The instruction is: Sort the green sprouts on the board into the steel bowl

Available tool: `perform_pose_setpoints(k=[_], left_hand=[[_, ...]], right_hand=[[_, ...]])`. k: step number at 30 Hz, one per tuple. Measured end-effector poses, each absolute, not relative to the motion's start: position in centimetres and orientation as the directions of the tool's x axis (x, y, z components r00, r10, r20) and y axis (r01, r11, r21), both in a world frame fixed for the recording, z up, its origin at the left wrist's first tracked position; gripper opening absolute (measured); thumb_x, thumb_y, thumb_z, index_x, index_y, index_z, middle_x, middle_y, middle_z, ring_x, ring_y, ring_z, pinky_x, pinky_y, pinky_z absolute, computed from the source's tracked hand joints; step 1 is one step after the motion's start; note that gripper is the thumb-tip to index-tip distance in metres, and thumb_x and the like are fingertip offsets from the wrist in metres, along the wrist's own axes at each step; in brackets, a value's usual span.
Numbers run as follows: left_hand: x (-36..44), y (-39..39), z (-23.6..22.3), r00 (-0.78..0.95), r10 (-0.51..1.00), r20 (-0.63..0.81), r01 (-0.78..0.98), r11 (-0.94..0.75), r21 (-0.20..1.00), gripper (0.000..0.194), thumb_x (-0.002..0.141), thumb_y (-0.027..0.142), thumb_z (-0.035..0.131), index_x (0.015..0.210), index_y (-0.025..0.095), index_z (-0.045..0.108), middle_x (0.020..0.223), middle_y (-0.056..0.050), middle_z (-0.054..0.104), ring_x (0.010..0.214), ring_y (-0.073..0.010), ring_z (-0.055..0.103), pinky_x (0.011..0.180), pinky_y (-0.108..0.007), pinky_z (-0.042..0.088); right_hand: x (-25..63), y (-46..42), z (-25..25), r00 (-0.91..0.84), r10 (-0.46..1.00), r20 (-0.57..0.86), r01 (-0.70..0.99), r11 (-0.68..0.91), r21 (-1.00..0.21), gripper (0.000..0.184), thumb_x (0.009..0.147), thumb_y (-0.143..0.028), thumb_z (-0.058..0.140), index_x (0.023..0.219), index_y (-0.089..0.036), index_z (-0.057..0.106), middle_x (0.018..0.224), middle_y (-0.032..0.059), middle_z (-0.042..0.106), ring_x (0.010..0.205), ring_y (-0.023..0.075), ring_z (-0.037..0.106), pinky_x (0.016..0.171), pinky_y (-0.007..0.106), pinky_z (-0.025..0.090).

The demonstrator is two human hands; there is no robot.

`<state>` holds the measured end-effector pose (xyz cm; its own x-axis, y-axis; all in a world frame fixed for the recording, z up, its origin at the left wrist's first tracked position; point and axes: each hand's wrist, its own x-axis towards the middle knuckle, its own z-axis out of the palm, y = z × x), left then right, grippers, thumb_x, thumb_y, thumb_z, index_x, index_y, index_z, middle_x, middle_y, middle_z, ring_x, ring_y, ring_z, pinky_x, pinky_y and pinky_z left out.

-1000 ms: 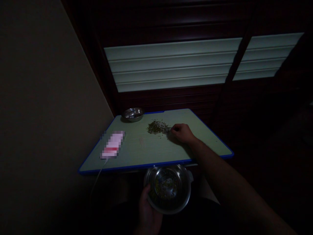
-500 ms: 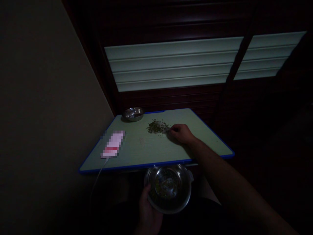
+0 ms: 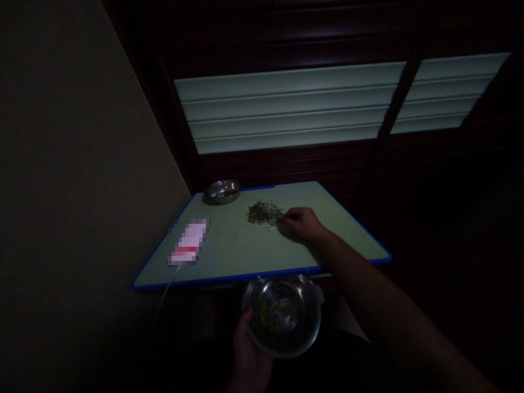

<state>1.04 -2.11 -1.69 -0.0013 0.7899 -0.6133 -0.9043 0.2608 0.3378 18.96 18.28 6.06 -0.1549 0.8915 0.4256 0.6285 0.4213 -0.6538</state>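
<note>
My left hand [image 3: 249, 349] grips a shiny metal bowl [image 3: 305, 333] by its left side, thumb over the rim. The bowl is just below the front edge of the pale green table [image 3: 221, 256], and small greenish grains show in its bottom. On the tabletop lies a loose pile of small greenish-brown beans or grains [image 3: 260, 212]. At the pile's right edge, my right hand [image 3: 303, 221] has its fingers pinched together and touching the tabletop. Whatever is between the fingertips is too small and dark to make out.
A smaller metal bowl [image 3: 223, 192] stands at the table's back left corner with something dark in it. Nearer, on the left, lies a blurred-out phone [image 3: 190, 242] with a white cable [image 3: 164, 297] hanging over the front edge. A wall [image 3: 82, 164] borders the left side; dark slatted doors [image 3: 286, 161] are behind.
Almost nothing moves. My right hand stays at the pile's right edge with small finger shifts, and my left hand keeps the bowl in the same place.
</note>
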Motion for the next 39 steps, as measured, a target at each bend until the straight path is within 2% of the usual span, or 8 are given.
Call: perform_pose_setpoints(k=[11, 18, 24, 29, 39], left_hand=[[1.2, -2.1, -1.4, -0.013, 0.792, -0.61, -0.902, 0.254, 0.349, 0.024, 0.083, 0.026, 0.053, 0.095, 0.019, 0.073, 0.082, -0.006, 0.077, 0.082, -0.0231, 0.07, 0.091, -0.042, 0.048], [1.0, -2.1, -1.7, 0.004, 0.793, -0.61, -0.904, 0.263, 0.336, 0.025, 0.082, 0.026, 0.056, 0.097, 0.018, 0.074, 0.085, -0.008, 0.077, 0.084, -0.0238, 0.07, 0.093, -0.042, 0.047], [1.0, -2.0, -2.1, 0.026, 0.839, -0.543, -0.914, 0.24, 0.327, 0.027, 0.081, 0.027, 0.056, 0.101, 0.022, 0.073, 0.092, -0.006, 0.077, 0.092, -0.0246, 0.069, 0.095, -0.042, 0.045], [1.0, -2.1, -2.3, 0.029, 0.798, -0.602, -0.9, 0.283, 0.332, 0.026, 0.081, 0.028, 0.055, 0.097, 0.019, 0.074, 0.087, -0.009, 0.077, 0.087, -0.0251, 0.07, 0.093, -0.043, 0.046], [1.1, -2.0, -2.2, 0.047, 0.794, -0.606, -0.911, 0.284, 0.301, 0.026, 0.084, 0.028, 0.051, 0.086, 0.017, 0.075, 0.084, -0.009, 0.077, 0.084, -0.0239, 0.07, 0.093, -0.042, 0.047]], right_hand=[[19.1, 18.5, 5.9, -0.165, 0.898, 0.409, 0.578, 0.424, -0.697, 0.019, 0.074, -0.025, 0.057, 0.073, -0.014, 0.072, 0.066, 0.0026, 0.067, 0.062, 0.0132, 0.057, 0.06, 0.024, 0.041], [19.0, 18.7, 5.6, -0.23, 0.864, 0.448, 0.62, 0.485, -0.617, 0.019, 0.077, -0.026, 0.058, 0.081, -0.014, 0.074, 0.077, 0.0044, 0.07, 0.069, 0.0148, 0.06, 0.066, 0.025, 0.042], [18.6, 18.9, 5.5, -0.257, 0.852, 0.456, 0.623, 0.507, -0.596, 0.019, 0.078, -0.026, 0.059, 0.084, -0.015, 0.074, 0.082, 0.0057, 0.07, 0.073, 0.0154, 0.061, 0.068, 0.025, 0.044], [18.3, 19.0, 5.5, -0.266, 0.853, 0.449, 0.61, 0.51, -0.607, 0.018, 0.078, -0.025, 0.061, 0.085, -0.015, 0.074, 0.083, 0.0061, 0.071, 0.075, 0.0154, 0.062, 0.07, 0.026, 0.045], [18.2, 19.4, 5.3, -0.312, 0.834, 0.455, 0.57, 0.548, -0.612, 0.017, 0.078, -0.026, 0.062, 0.084, -0.017, 0.074, 0.083, 0.0053, 0.071, 0.074, 0.015, 0.062, 0.069, 0.026, 0.046]])
